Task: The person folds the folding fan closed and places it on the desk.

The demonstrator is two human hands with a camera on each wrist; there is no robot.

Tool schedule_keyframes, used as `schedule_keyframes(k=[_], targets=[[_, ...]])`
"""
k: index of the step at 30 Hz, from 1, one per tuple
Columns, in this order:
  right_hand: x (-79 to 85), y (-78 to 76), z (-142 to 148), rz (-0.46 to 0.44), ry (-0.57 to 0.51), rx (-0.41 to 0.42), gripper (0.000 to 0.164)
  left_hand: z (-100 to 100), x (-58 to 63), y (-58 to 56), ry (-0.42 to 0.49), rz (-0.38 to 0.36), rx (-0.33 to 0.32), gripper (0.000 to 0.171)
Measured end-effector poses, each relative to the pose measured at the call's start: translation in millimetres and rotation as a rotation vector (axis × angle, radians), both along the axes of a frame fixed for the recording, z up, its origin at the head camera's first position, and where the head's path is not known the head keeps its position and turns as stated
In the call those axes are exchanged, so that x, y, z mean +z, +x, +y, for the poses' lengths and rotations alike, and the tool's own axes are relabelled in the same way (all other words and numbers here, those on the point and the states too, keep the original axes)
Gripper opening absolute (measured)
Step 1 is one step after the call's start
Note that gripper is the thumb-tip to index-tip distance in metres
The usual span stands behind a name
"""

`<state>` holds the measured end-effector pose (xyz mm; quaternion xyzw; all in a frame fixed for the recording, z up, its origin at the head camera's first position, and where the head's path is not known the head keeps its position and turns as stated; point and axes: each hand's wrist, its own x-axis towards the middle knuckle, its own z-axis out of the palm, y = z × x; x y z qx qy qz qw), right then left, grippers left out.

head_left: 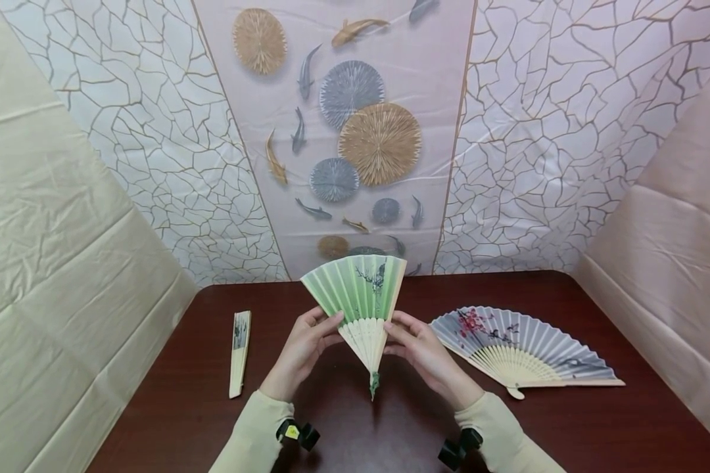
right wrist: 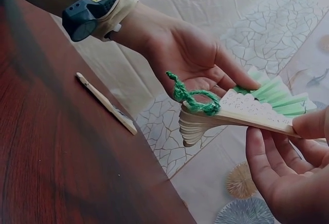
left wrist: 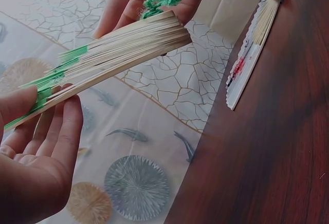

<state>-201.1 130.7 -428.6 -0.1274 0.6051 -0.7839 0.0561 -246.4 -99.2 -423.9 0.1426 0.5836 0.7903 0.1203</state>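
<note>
A green folding fan (head_left: 357, 289), partly spread, is held up over the table between both hands. Its pale wooden ribs narrow downward to a green braided cord (right wrist: 198, 102) at the pivot end. My left hand (head_left: 307, 341) pinches the fan's left edge, thumb in front and fingers behind. On the opposite edge my right hand (head_left: 417, 348) does the same, its thumb lying on the outer rib. A dark branch design shows on the green leaf. In the left wrist view the stacked ribs (left wrist: 128, 49) appear side-on.
A grey folding fan (head_left: 526, 341) with red blossoms lies spread on the right of the dark red table (head_left: 171, 407). To the left lies a closed folding fan (head_left: 240, 355). Patterned cloth (head_left: 520, 131) hangs behind, and pale fabric walls (head_left: 65, 263) flank the table.
</note>
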Motion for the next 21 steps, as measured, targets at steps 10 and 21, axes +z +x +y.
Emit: schedule_keyframes(k=[10, 21], targets=[[1.3, -1.9, -1.3, 0.006, -0.010, 0.028, 0.032, 1.2, 0.5, -2.5, 0.015, -0.004, -0.017, 0.040], [-4.6, 3.5, -1.4, -0.005, 0.020, 0.063, 0.039, 1.6, -5.6, 2.6, 0.002, -0.004, -0.068, 0.039]])
